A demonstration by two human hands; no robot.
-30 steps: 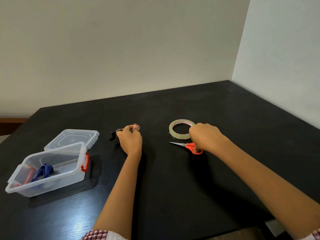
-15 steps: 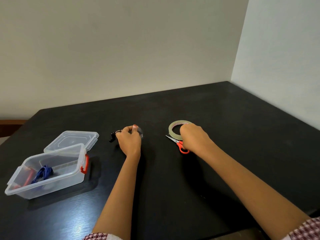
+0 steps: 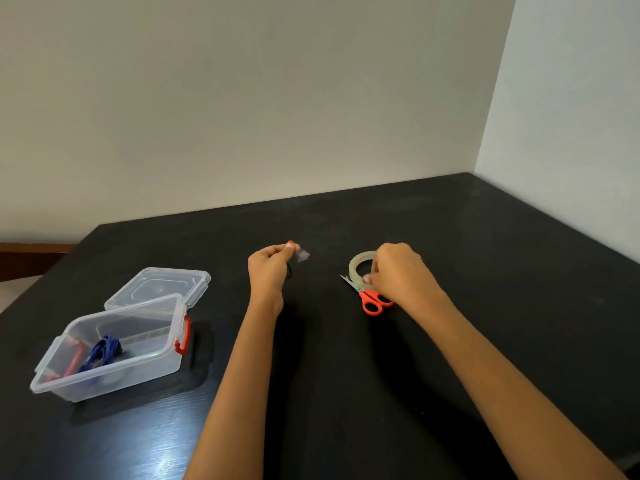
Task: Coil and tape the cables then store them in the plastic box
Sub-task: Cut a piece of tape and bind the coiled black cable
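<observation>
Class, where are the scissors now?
Head view: the scissors lie on the table, right of centre, just nearer than the tape roll, beside the right hand.

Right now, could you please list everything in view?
table: one, black, under everything
plastic box: one, clear, red latches, table's left, lid open
blue cable: one, blue, coiled inside the plastic box
red cable: one, red, inside the plastic box too
tape roll: one, clear, right of centre
scissors: one pair, orange handles, just nearer than the tape roll
tape piece: one, clear, sticking out of the left grip
black cable: one, black, mostly hidden in the left grip
left grip: one, centre, holds the black cable
right grip: one, fingers curled on the tape roll
</observation>
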